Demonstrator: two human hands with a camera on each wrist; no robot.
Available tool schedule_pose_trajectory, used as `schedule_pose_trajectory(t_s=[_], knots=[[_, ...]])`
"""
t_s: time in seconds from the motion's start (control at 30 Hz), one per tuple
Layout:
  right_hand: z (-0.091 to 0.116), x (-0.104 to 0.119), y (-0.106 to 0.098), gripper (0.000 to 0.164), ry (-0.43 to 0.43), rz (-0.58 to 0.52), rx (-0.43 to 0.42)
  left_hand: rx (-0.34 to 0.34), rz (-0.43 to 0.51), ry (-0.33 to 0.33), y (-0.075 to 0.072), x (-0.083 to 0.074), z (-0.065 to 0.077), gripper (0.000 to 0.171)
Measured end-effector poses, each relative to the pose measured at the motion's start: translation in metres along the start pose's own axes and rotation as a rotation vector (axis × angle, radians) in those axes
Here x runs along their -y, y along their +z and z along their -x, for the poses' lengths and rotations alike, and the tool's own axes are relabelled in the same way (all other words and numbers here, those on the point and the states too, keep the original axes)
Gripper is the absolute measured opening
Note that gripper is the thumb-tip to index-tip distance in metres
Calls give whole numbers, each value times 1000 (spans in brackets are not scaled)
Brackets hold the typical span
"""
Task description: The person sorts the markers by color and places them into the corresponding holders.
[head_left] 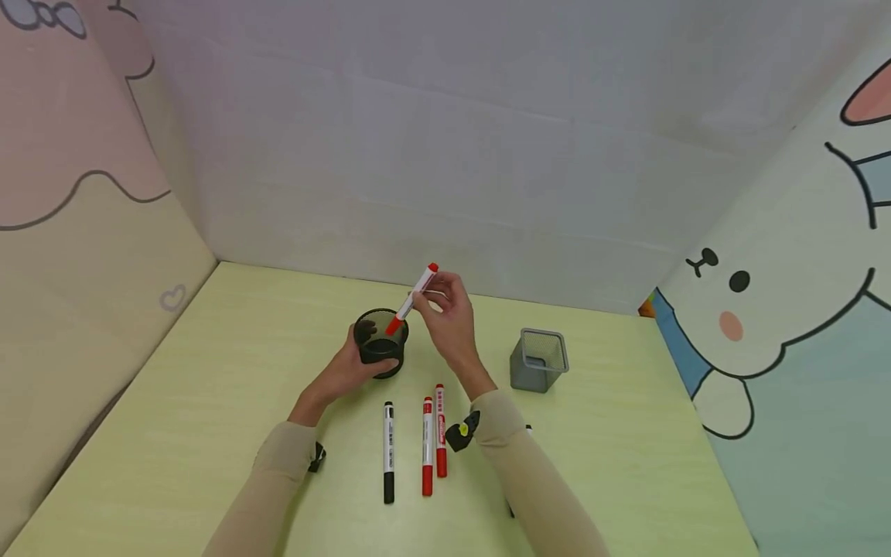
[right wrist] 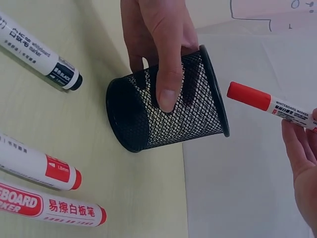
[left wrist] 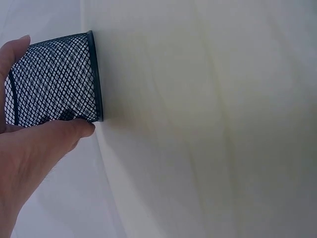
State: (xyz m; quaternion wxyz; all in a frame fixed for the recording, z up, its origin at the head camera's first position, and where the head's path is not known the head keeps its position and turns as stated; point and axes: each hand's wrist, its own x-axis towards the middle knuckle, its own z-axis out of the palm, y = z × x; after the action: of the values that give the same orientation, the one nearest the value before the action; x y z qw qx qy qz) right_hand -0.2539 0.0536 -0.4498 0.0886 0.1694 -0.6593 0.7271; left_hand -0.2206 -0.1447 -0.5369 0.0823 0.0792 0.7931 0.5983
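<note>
My left hand (head_left: 343,373) grips a round black mesh pen cup (right wrist: 185,111), its thumb and fingers around the sides. Pinched in my right hand (head_left: 451,323) is a red whiteboard marker (head_left: 414,297), slanting with its red capped end down at the cup's mouth. From the right wrist view, that cap (right wrist: 249,95) lies just outside the rim. Nearer me on the table lie a black whiteboard marker (head_left: 388,453) and two red ones, a left one (head_left: 428,447) and a right one (head_left: 441,432). Whether the cup's base touches the table, I cannot tell.
A square grey mesh holder (head_left: 537,373) stands to the right of my right hand. Another marker (head_left: 529,428) lies mostly hidden under my right forearm. A white sheet (head_left: 445,178) rises behind the table, and printed cloths hang at both sides.
</note>
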Motion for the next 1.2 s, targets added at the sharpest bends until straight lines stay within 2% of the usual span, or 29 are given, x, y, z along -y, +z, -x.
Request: schedule_pose_trajectory(t_s=[0.27,0.73,1.0,1.2], knots=[[3,-11,12,40,-19,182,111,0,-15,21,1,4,-4,90],[12,-19,26,41,-70,416,370,59,94,91,1,5,-3,82],[15,-21,29,41,-61,529,475,92,122,207,0,2,0,81],[18,-20,31,40,-100,654,553,128,176,243,-1,2,-1,79]])
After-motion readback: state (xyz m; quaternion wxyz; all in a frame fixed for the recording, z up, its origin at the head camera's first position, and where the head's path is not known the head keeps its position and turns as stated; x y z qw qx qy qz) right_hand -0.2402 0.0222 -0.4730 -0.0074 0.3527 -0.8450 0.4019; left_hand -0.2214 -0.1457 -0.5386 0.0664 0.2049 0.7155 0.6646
